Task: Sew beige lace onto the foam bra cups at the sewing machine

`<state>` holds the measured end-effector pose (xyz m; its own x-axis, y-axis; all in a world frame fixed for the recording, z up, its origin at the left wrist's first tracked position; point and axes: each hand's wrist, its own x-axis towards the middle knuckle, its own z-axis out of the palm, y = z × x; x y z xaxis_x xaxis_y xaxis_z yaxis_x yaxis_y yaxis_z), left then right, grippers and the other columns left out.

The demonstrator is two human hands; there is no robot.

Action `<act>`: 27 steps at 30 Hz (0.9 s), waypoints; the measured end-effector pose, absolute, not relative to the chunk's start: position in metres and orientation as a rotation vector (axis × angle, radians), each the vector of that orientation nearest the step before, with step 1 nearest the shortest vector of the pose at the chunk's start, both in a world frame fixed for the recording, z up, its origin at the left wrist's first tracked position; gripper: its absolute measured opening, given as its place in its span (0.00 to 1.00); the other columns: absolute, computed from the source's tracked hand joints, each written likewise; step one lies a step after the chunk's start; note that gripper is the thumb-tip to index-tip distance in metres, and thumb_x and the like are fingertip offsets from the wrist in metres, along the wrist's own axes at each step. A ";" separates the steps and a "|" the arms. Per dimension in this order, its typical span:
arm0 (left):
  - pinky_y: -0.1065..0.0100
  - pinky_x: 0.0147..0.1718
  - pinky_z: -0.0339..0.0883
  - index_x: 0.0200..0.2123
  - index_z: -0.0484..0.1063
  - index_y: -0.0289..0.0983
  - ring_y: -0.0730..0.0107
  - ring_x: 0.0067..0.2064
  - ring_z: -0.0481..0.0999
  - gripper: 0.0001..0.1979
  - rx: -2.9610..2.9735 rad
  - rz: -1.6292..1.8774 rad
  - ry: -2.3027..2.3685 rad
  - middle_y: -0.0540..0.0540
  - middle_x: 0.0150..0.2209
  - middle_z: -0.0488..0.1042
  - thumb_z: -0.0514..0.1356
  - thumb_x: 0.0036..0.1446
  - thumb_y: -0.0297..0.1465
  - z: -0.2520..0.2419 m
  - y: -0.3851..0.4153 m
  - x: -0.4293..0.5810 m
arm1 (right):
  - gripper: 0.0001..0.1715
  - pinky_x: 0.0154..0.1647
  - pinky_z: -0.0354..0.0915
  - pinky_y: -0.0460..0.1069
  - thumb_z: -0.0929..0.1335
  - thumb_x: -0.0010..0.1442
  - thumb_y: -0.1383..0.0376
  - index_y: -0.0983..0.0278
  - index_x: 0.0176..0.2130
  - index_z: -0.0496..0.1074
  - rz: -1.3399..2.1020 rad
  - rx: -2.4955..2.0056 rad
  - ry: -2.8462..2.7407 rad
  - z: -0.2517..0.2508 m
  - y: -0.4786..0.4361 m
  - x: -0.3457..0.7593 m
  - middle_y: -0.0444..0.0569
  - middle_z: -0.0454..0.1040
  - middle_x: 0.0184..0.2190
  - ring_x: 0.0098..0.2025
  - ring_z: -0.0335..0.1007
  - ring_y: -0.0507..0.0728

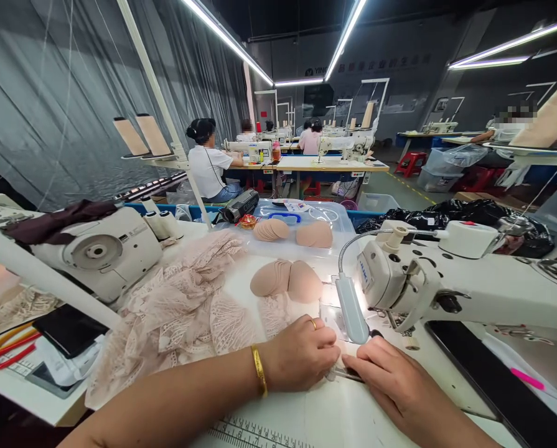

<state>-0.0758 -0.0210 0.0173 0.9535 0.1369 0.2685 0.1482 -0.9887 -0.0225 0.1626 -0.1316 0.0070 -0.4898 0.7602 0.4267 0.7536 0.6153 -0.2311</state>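
My left hand (pixel 301 353), fingers curled, grips pale pink fabric (pixel 337 350) in front of the sewing machine's needle area. My right hand (pixel 396 378) meets it from the other side, with thumb and fingers closed at the edge of the same fabric; the fingers hide most of the held part. Beyond my left hand lies a pale lace piece (pixel 277 313). Stacked beige bra cups (pixel 290 280) rest behind that. The sewing machine (pixel 399 274) stands at the right, and a lamp (pixel 351 308) on a bendy neck lights the work spot.
A lace heap (pixel 185 298) covers the table's left side near another machine (pixel 96 252). More cups (pixel 314 234) sit on a clear plastic lid (pixel 338 214). Scissors with red and orange handles (pixel 10 351) lie far left. Co-workers sit at machines ahead.
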 end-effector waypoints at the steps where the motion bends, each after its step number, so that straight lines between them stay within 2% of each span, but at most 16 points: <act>1: 0.61 0.41 0.64 0.39 0.69 0.38 0.65 0.39 0.68 0.02 -3.068 -0.424 -0.210 0.46 0.39 0.73 0.60 0.64 0.29 0.017 -0.020 -0.075 | 0.19 0.33 0.68 0.49 0.61 0.72 0.72 0.57 0.57 0.70 0.027 -1.224 -2.342 0.006 -0.131 0.163 0.46 0.72 0.36 0.36 0.68 0.56; 6: 0.62 0.38 0.62 0.34 0.69 0.37 0.66 0.37 0.68 0.06 -3.065 -0.489 -0.195 0.47 0.36 0.74 0.58 0.66 0.30 0.011 -0.014 -0.064 | 0.16 0.29 0.68 0.49 0.61 0.72 0.70 0.57 0.54 0.71 -0.040 -1.285 -2.296 -0.001 -0.128 0.162 0.46 0.71 0.33 0.34 0.69 0.57; 9: 0.62 0.36 0.61 0.30 0.67 0.37 0.67 0.34 0.67 0.10 -3.053 -0.473 -0.179 0.47 0.34 0.74 0.57 0.66 0.30 0.007 -0.008 -0.055 | 0.13 0.27 0.67 0.49 0.61 0.72 0.69 0.57 0.46 0.73 -0.093 -1.297 -2.256 -0.002 -0.125 0.163 0.47 0.71 0.32 0.32 0.70 0.57; 15: 0.61 0.41 0.64 0.32 0.70 0.37 0.65 0.36 0.71 0.09 -3.029 -0.471 -0.110 0.46 0.36 0.76 0.56 0.67 0.30 0.008 0.005 -0.039 | 0.15 0.24 0.67 0.48 0.59 0.73 0.68 0.55 0.39 0.71 -0.159 -1.379 -2.186 -0.005 -0.119 0.168 0.46 0.72 0.31 0.30 0.73 0.56; 20: 0.60 0.41 0.63 0.28 0.67 0.38 0.67 0.33 0.69 0.12 -2.995 -0.486 -0.093 0.48 0.32 0.74 0.57 0.66 0.29 0.010 0.011 -0.034 | 0.13 0.21 0.65 0.48 0.60 0.73 0.66 0.56 0.38 0.70 -0.223 -1.435 -2.189 -0.018 -0.116 0.175 0.50 0.78 0.38 0.32 0.77 0.56; 27: 0.60 0.40 0.63 0.28 0.67 0.38 0.67 0.33 0.69 0.10 -2.994 -0.475 -0.092 0.48 0.33 0.75 0.60 0.64 0.30 0.006 0.015 -0.033 | 0.17 0.21 0.64 0.47 0.58 0.75 0.64 0.56 0.35 0.67 -0.230 -1.526 -2.187 -0.024 -0.119 0.176 0.48 0.74 0.33 0.33 0.75 0.56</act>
<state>-0.0326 0.0151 0.0058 0.9493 0.0430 0.3116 0.0770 -0.9922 -0.0977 0.1762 -0.1186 -0.0244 -0.2780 0.8437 0.4593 0.9208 0.3702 -0.1227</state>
